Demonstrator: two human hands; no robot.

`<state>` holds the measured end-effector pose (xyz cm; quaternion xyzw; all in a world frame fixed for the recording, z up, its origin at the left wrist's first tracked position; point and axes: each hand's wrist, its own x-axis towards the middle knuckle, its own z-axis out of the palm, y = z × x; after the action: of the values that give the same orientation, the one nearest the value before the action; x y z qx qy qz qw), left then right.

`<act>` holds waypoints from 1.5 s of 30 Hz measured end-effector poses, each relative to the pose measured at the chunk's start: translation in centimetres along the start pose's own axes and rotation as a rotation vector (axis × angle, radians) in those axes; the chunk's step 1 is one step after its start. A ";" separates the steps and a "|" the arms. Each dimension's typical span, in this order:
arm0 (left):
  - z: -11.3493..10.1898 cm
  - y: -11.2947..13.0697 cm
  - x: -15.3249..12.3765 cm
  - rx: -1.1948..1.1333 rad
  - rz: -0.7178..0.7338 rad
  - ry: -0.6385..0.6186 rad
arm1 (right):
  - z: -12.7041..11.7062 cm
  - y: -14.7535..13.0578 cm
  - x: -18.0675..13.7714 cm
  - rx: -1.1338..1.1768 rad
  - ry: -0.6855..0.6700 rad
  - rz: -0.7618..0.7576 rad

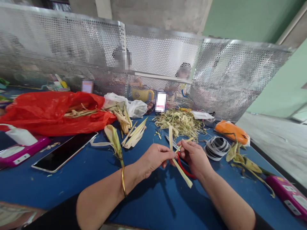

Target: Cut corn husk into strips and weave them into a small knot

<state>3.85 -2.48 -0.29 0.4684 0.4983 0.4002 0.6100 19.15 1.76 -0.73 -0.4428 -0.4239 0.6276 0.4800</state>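
My left hand [154, 158] and my right hand [195, 158] meet over the blue table [96, 179]. Both pinch pale yellow leaf strips [178, 166] that cross between them. One strip stands upright, another slants down to the right. My left wrist wears a gold bangle [123, 181]. Red-handled scissors [183, 166] lie on the table under my right hand, partly hidden.
A red plastic bag [48, 111] with husks lies at left, beside a phone [64, 151] and a pink device [19, 153]. A heap of cut strips [179, 123], a coil of ribbon [216, 147], an orange pouch [231, 131] and loose leaves [242, 161] lie ahead and right. A perforated metal screen [153, 60] backs the table.
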 end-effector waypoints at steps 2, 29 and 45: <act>-0.1 0.0 0.1 -0.023 0.010 0.033 | -0.4 -0.4 0.2 -0.116 0.044 -0.092; -0.7 -0.2 0.6 -0.537 -0.073 -0.029 | 0.9 1.3 -2.8 -1.479 -0.349 -1.388; -0.5 0.4 0.3 -0.503 0.017 0.058 | 0.6 -0.4 -2.9 -1.331 -0.321 -1.426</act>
<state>3.45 -2.00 0.00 0.2944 0.3963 0.5302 0.6893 19.09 -1.10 0.29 -0.1732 -0.9179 -0.1223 0.3355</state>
